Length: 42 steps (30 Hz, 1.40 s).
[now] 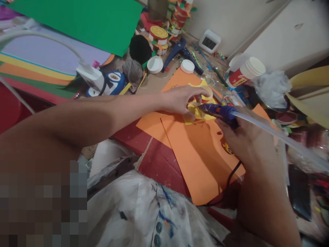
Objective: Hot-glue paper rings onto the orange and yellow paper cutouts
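My right hand [248, 137] is wrapped round a blue glue gun [218, 111], with a long translucent glue stick [277, 135] sticking out of its back end. The gun's nozzle points left at a yellow paper piece [196, 112]. Curled over that piece, my left hand [181, 98] steadies it with thumb and fingers. A round part with a pale rim [210, 92] shows just beyond the fingers, partly hidden by them. Beneath both hands lie orange paper sheets [187, 161], and a black cord [232, 173] hangs below the right hand.
Blue cutters [176, 51] and white lids [155, 64] lie at the back. A red-and-white paper cup [246, 72] and a crumpled plastic bag [272, 89] stand right. Coloured sheets [84, 24] and a white plug [89, 75] are left. A dark phone-like slab [299, 192] lies lower right.
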{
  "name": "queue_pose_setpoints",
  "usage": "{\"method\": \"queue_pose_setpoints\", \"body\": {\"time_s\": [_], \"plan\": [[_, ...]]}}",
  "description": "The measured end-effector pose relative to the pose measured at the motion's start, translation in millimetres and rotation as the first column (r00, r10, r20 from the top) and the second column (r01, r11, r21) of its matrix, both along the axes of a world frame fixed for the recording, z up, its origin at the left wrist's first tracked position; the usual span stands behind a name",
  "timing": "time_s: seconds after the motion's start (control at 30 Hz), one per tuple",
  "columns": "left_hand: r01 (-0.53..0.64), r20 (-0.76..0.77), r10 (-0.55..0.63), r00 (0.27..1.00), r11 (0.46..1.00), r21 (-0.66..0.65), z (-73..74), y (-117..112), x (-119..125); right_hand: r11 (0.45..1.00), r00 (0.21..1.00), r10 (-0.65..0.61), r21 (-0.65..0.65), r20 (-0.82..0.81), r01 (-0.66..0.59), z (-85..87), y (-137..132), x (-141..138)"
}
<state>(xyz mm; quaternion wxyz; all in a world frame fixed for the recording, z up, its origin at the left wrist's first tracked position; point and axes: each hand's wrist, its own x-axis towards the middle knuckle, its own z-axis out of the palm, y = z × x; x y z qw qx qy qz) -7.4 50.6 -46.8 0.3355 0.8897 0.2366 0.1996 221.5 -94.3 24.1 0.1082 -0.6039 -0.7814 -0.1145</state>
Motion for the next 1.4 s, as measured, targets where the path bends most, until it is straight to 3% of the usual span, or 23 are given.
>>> {"method": "queue_pose_setpoints", "body": {"time_s": [0.33,0.57,0.9,1.07,1.2,1.4], "plan": [[0.038,0.046,-0.037,0.998,0.999,-0.025,1.9,-3,-1,0.998,0.998,-0.041,-0.036,0.037,0.042,7.5,-1,-2],[0.03,0.018,-0.03,0.999,1.0,-0.001,2.4,-2,-1,1.0,1.0,0.023,-0.02,-0.008,-0.023,0.3,0,0],[0.032,0.025,-0.031,0.999,0.997,-0.063,1.2,-1,0,0.992,0.994,0.108,0.068,-0.011,-0.107,-13.8,6,4],[0.035,0.058,-0.03,0.998,0.996,-0.083,-0.8,-1,2,0.989,0.987,0.145,0.001,-0.066,-0.146,-15.8,7,-1],[0.028,0.042,-0.024,0.999,0.995,-0.091,0.6,-2,2,0.994,0.99,0.105,-0.026,-0.092,-0.107,-13.3,5,0],[0.019,0.002,-0.019,1.0,0.997,-0.072,4.1,-3,1,0.992,0.997,0.08,-0.095,-0.003,-0.08,1.1,1,14]]}}
